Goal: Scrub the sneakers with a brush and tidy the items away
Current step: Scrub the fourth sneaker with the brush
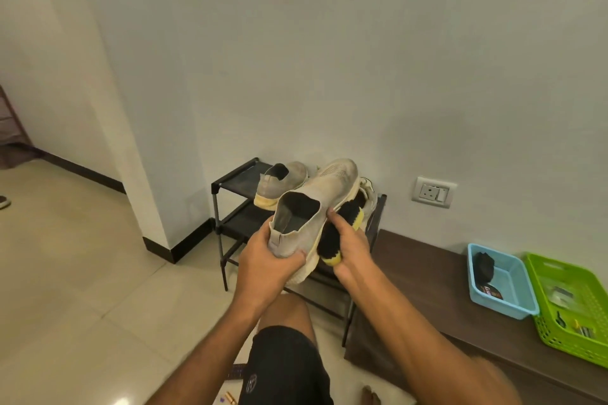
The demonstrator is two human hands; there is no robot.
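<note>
Sneaker (316,207) is getting held up in front of the shoe rack (230,184), heel toward the person, toe pointing away toward the wall, long axis running near-to-far. Left hand (266,259) is gripping the heel/collar, right hand (348,246) is holding the brush (342,230) w/ bristles against the sole side. Looks light & soft tbh, knit upper probably squishing, so the heel's the firm spot imo. Other sneaker (279,184) is sitting on the rack's top shelf.
</note>
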